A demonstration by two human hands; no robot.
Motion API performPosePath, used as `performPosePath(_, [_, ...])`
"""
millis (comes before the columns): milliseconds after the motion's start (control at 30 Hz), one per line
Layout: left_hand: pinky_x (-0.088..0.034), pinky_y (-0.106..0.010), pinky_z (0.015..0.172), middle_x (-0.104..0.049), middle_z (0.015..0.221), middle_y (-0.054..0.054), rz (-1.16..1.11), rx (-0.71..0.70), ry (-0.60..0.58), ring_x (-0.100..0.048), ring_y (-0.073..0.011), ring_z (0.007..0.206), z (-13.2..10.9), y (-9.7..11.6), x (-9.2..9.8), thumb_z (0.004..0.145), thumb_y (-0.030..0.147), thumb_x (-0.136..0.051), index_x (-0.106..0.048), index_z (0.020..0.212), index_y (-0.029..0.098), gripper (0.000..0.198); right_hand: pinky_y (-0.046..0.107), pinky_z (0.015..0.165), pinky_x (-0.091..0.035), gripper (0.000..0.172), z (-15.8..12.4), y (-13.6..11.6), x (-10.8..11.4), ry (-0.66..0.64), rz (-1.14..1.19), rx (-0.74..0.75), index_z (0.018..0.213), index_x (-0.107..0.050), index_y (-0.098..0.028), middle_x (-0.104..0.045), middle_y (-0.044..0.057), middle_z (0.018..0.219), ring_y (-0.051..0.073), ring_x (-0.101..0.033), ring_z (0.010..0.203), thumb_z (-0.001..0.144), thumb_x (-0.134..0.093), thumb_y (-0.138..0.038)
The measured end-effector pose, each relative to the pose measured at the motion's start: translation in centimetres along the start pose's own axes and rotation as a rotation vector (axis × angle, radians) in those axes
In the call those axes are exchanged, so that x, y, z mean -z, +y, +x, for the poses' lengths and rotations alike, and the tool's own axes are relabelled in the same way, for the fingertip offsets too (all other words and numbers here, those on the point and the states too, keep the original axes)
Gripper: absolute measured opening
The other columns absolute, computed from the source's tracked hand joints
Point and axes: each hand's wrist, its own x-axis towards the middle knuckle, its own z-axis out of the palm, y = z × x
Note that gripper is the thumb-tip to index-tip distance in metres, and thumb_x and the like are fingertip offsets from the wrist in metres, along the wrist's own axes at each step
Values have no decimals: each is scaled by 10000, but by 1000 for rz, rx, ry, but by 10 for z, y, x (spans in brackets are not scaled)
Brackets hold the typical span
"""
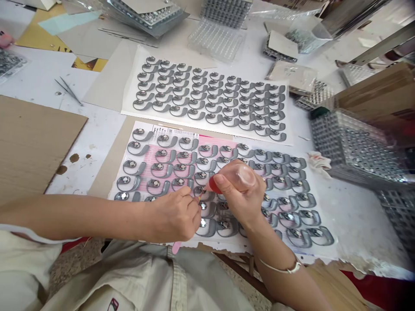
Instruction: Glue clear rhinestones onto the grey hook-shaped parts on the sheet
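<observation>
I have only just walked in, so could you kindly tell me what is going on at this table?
A person works over the near sheet of grey hook-shaped pieces, each carrying a shiny round stud. The left hand pinches a thin stick, its tip down among the pieces mid-sheet. The right hand grips a small red-ended object right beside it. A second filled sheet lies farther back, and tweezers lie off to the left.
</observation>
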Motion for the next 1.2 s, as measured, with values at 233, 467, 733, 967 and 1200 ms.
performPosePath(233, [-445, -322, 572, -626, 609, -99, -15, 1, 0, -502, -149, 494, 1, -1, 1, 768, 21, -574, -598, 646, 92, 143, 288, 588, -412, 195, 0, 2, 1, 10, -2, 18, 671, -569, -189, -550, -22, 645, 115, -520, 599, 839, -655, -238])
performPosePath(467, [-459, -322, 579, -649, 634, -113, -9, 2, -3, -523, -155, 510, 1, 0, 1, 770, 19, -579, -616, 651, 88, 142, 303, 588, -414, 201, 0, 2, 0, 25, -6, 22, 664, -576, -192, -555, -17, 642, 125, -526, 602, 842, -653, -243])
performPosePath(733, [-469, -334, 613, -652, 641, -117, -8, -6, -15, -539, -156, 531, 0, 0, 1, 795, 29, -581, -614, 676, 81, 133, 326, 590, -423, 201, 0, 4, 0, 24, -30, 25, 670, -578, -201, -562, -3, 650, 145, -536, 612, 850, -641, -265])
performPosePath(967, [-471, -337, 627, -652, 652, -124, 3, -12, -19, -545, -157, 544, -2, 0, 1, 804, 23, -568, -622, 710, 68, 117, 331, 598, -429, 187, -1, 7, 0, 43, -25, 36, 678, -583, -201, -562, -3, 654, 146, -537, 620, 846, -644, -255])
performPosePath(1200, [-467, -324, 610, -642, 636, -98, 9, -9, -21, -523, -146, 528, -2, 0, 0, 795, 25, -570, -606, 678, 93, 141, 331, 596, -430, 189, 0, 5, -1, 35, -6, 51, 669, -583, -200, -566, -1, 649, 149, -537, 614, 846, -638, -241])
